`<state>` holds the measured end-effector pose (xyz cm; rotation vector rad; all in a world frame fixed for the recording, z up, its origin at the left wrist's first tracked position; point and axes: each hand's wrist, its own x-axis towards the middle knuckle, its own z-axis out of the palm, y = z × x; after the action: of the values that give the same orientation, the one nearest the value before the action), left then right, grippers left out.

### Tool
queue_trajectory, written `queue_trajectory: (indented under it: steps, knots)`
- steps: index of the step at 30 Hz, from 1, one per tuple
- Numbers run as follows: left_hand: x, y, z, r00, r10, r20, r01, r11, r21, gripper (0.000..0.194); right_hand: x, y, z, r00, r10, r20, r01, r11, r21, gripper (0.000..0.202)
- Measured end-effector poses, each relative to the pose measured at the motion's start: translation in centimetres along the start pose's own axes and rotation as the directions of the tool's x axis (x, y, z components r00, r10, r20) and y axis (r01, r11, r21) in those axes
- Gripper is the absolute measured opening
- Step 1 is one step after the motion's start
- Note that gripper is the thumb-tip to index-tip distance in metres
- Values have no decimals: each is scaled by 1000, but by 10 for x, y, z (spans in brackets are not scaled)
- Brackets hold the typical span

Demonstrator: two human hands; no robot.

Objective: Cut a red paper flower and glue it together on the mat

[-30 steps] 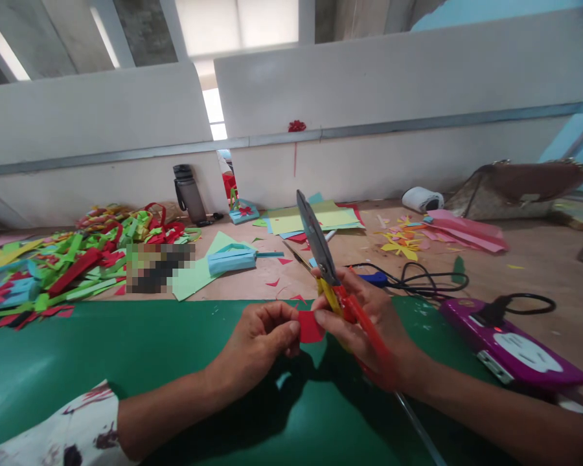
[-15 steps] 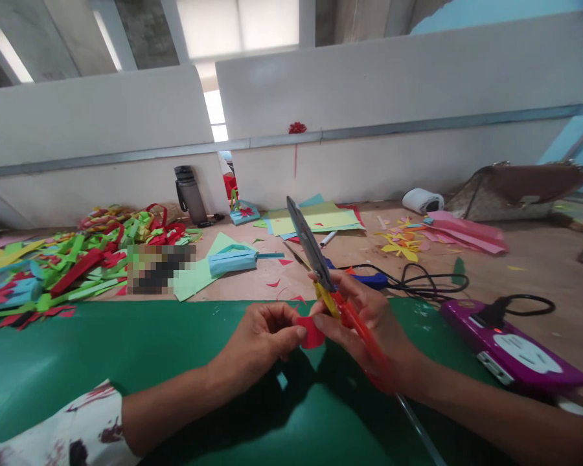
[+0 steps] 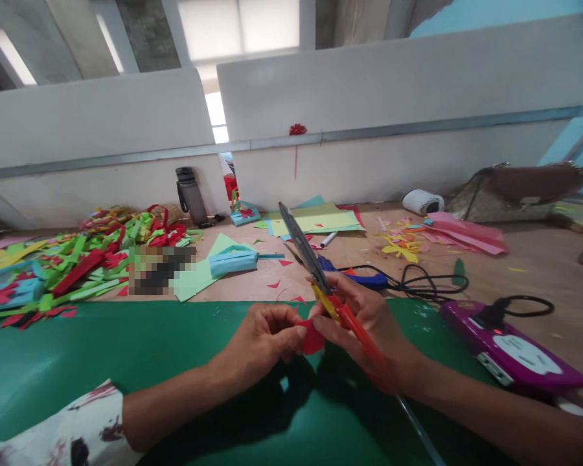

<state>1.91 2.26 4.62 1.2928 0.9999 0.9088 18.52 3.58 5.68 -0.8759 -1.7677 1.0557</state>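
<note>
Pinched between thumb and fingers of my left hand (image 3: 265, 333) is a small curled piece of red paper (image 3: 313, 338). My right hand (image 3: 369, 323) is closed around a pair of scissors (image 3: 304, 246) with red and yellow handles, the blades pointing up and away from me. The right thumb and a fingertip also touch the red paper's right side. Both hands hover over a green mat (image 3: 175, 349). From below my right wrist a thin clear rod (image 3: 420, 430) sticks out.
Cut coloured strips (image 3: 92, 265) lie heaped at the left. A dark bottle (image 3: 192, 199) stands behind a blue paper piece (image 3: 233, 260). Beyond my right hand is a blue-handled tool (image 3: 369, 281) with a black cable. At right sit a purple power strip (image 3: 515, 349) and a handbag (image 3: 519, 191).
The scissors have tipped slightly left and down in my right hand. The red paper has turned a little between my fingers; my left hand has barely moved.
</note>
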Motion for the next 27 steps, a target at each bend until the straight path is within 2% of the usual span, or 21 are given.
queue_trajectory:
  steps: [3,5,8,13,14,20,25,27]
  knots:
    - [1,0,-4,999,26,-35,-28,998,-57,22,1,3,-2,999,-14,-48,14,1000,7,35]
    - [3,1,-8,994,43,-104,-56,990,-129,20,3,3,-4,995,-17,-100,18,1000,2,39]
    - [9,4,-18,973,41,-226,-100,963,-252,19,5,2,-4,995,9,-103,-9,1000,-5,36]
    - [13,13,-32,950,46,-310,-165,913,-372,20,3,4,0,997,56,51,-61,991,119,54]
    - [13,15,-33,946,60,-319,-185,908,-377,20,2,6,0,998,46,51,-53,990,129,57]
    - [6,31,-34,913,99,-397,-259,890,-374,21,4,15,-5,995,53,89,-55,998,15,56]
    - [2,34,-32,908,80,-412,-256,884,-392,23,3,10,-5,957,57,284,-63,998,9,56]
    - [2,33,-32,913,83,-400,-252,885,-391,21,2,6,-4,942,96,321,-98,995,-8,54]
